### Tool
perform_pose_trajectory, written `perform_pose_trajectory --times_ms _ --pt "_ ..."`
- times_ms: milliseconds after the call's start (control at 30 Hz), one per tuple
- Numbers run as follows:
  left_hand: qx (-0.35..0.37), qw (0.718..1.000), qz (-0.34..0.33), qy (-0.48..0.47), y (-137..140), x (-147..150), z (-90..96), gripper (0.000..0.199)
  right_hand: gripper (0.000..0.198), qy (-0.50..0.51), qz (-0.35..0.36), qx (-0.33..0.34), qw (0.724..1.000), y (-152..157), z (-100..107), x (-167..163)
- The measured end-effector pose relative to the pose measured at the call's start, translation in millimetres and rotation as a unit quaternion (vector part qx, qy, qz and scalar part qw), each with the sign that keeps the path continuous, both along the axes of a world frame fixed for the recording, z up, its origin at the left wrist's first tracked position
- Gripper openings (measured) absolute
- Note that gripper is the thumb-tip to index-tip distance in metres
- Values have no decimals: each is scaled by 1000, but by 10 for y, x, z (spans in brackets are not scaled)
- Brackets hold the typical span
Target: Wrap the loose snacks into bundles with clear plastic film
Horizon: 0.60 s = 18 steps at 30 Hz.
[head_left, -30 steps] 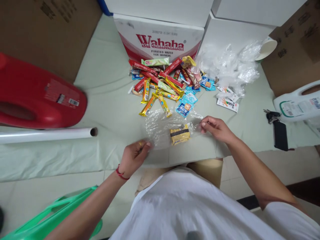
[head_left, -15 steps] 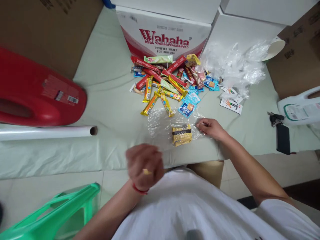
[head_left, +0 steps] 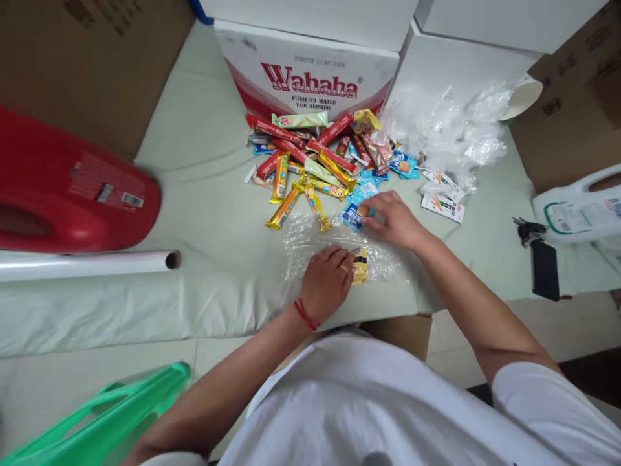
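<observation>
My left hand (head_left: 330,279) lies with stretched-out fingers over a small yellow snack packet (head_left: 361,272) with a dark band, covering its left part. The packet rests on a clear plastic bag (head_left: 301,243) spread on the cloth. Just beyond, my right hand (head_left: 394,220) is at a blue snack packet (head_left: 351,215), its thumb and fingers apart and the fingertips at the packet's right edge. Yellow-wrapped snack bars (head_left: 317,207) lie left of that packet, by the bag's far edge.
A heap of red-wrapped bars (head_left: 334,129) and other snacks lies against a Wahaha carton (head_left: 310,84). Crumpled clear plastic (head_left: 446,129) and white packets (head_left: 442,207) are to the right. A red jug (head_left: 97,188) and a white roll (head_left: 97,264) stand left; a green stool (head_left: 121,408) is below.
My left hand has moved right and forward from the table's front edge onto the yellow packet. My right hand has left the clear bag's edge and reached forward and left to the blue packet.
</observation>
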<state>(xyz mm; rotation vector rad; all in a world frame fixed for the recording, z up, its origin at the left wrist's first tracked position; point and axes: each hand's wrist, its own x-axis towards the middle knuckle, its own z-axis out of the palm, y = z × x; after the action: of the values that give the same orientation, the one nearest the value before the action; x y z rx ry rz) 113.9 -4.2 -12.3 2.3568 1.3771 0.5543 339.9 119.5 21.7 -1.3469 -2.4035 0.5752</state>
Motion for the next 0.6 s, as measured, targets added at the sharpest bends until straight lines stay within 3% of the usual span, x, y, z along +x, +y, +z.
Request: perform_pose_trajectory --times_ms 100,233,367,467,600 --pt "15 999 38 17 -31 14 60 38 41 -50 71 -30 996 307 -56 -308" --pt "-15 996 63 68 -40 19 149 38 8 -40 121 -105 986 438 -5 -433" --pt "-42 992 52 105 -53 22 213 42 10 57 146 -86 984 171 308 -342" --pt "-37 992 42 116 -74 30 219 44 14 67 170 -66 981 -114 484 -291" --pt "-32 992 28 121 -113 38 206 45 21 -3 81 -12 997 -169 349 -290"
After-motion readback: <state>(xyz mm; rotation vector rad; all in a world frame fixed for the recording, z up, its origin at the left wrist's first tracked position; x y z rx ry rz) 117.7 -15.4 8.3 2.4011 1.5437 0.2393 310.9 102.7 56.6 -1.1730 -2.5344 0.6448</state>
